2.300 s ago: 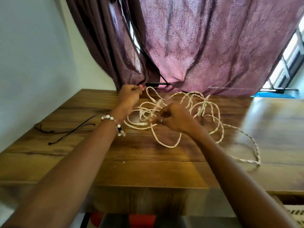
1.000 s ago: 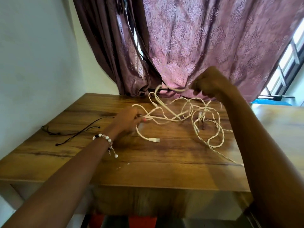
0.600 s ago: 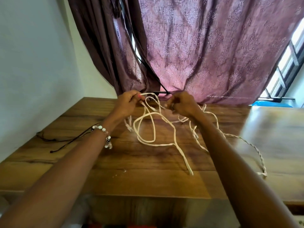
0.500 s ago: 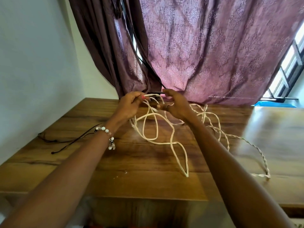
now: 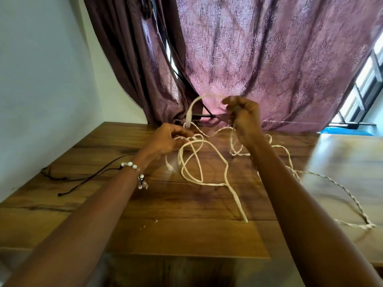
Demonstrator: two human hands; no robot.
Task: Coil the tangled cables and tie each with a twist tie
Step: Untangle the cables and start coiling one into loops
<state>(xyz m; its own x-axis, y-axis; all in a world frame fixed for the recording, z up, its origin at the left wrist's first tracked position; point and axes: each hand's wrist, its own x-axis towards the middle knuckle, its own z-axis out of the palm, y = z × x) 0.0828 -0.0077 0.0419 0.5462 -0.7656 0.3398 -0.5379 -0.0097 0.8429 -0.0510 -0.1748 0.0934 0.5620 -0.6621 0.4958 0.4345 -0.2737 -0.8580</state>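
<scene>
A wooden table (image 5: 186, 230) fills the lower frame, with glare on its right side. A pale wall (image 5: 41, 79) is seen at upper left. Purple patterned curtains (image 5: 269, 59) are hung behind. A barred window (image 5: 364, 92) is lit at right.

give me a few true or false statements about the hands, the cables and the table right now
1. The right hand is raised above the table, lifting a strand of the cream cable. True.
2. The left hand lies flat and empty on the wood. False: it pinches cable strands near the tangle.
3. A thin black cord lies on the table on the left-hand side, apart from the cream tangle. True.
4. The cream cable is already coiled and tied. False: it sprawls in loose loops, no tie visible.
5. A beaded bracelet is on the right wrist. False: it is on the left wrist.
</scene>
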